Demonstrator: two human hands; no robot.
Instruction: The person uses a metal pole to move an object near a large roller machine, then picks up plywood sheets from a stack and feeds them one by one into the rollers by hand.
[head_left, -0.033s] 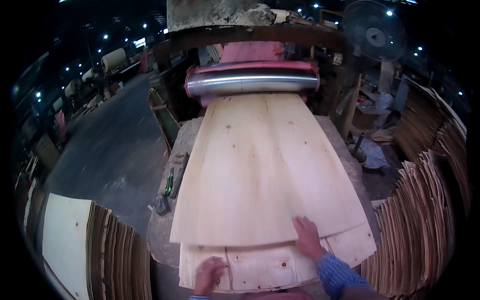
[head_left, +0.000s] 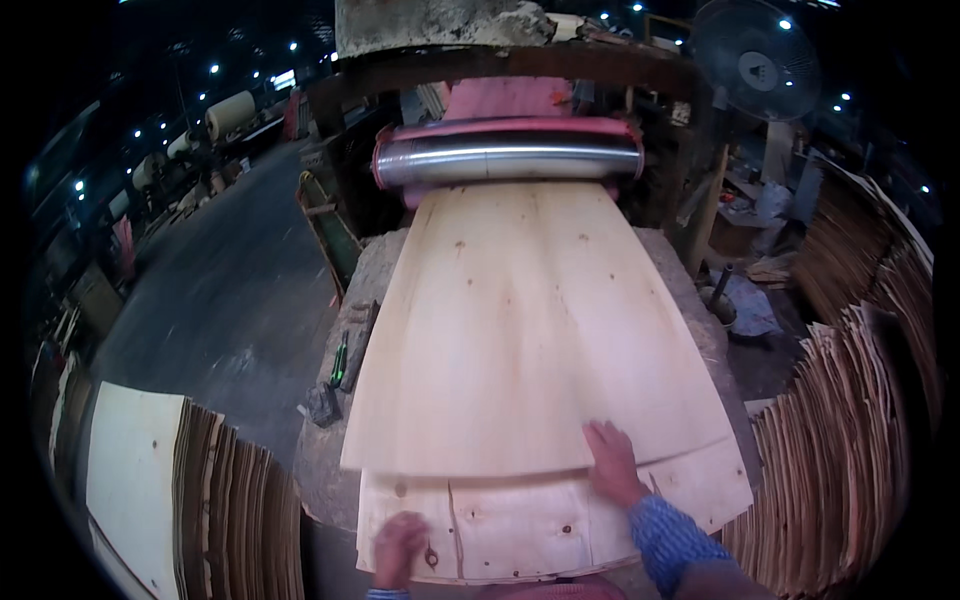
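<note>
A large pale wood veneer sheet (head_left: 520, 380) lies before me, its far end at a shiny metal roller (head_left: 510, 160). Beneath its near edge shows a second veneer sheet (head_left: 520, 525) with knots and cracks. My right hand (head_left: 614, 465) rests on the near edge of the upper sheet, right of the middle, fingers stretched out and apart. Over the left part of the lower sheet is my left hand (head_left: 399, 548), somewhat blurred, with fingers loosely bent and nothing seen in them.
Stacked veneer (head_left: 230, 500) stands at the near left, and another tall veneer stack (head_left: 830, 460) at the right. A green-handled cutter (head_left: 340, 358) and a dark block (head_left: 322, 405) lie left of the sheet. A fan (head_left: 757, 72) stands at the far right.
The upper sheet has slid a little away from me toward the roller, uncovering more of the lower sheet. My left hand has shifted slightly left; my right hand has moved slightly forward.
</note>
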